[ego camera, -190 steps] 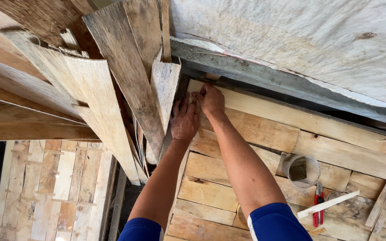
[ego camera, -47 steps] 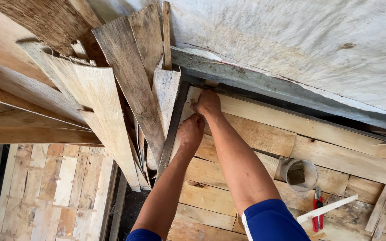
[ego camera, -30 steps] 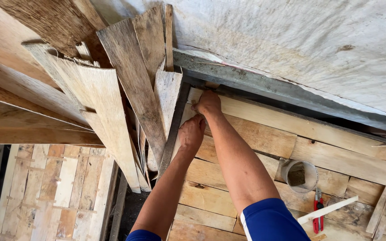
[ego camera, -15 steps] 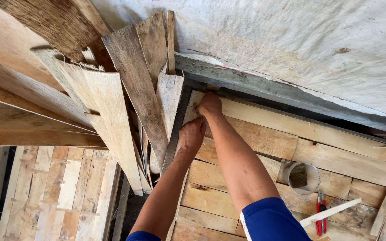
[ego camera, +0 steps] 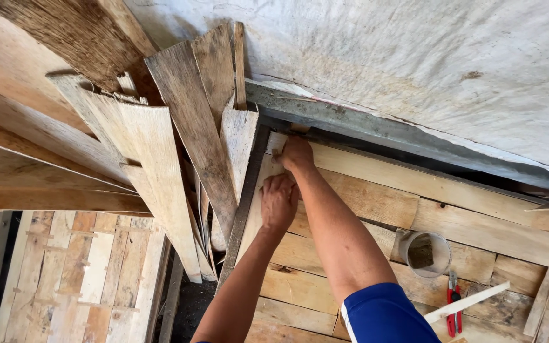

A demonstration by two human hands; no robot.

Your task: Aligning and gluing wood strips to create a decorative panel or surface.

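A pale wall (ego camera: pixel 414 63) rises behind the plank panel (ego camera: pixel 363 197), with loose boards (ego camera: pixel 179 146) leaning beside its left edge. Both hands press the panel's top-left corner: the right hand (ego camera: pixel 297 154) at the corner, grip pinched together; the left hand (ego camera: pixel 279 202) just below, flat, fingers spread. One plastic cup (ego camera: pixel 424 253) and one pair of red pliers (ego camera: pixel 454 311) lie on the panel's right part.

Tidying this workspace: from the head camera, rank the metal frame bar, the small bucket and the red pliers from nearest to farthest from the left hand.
From the left hand:
1. Metal frame bar, just to its left.
2. Small bucket, off to the right.
3. Red pliers, lower right, beyond the bucket.
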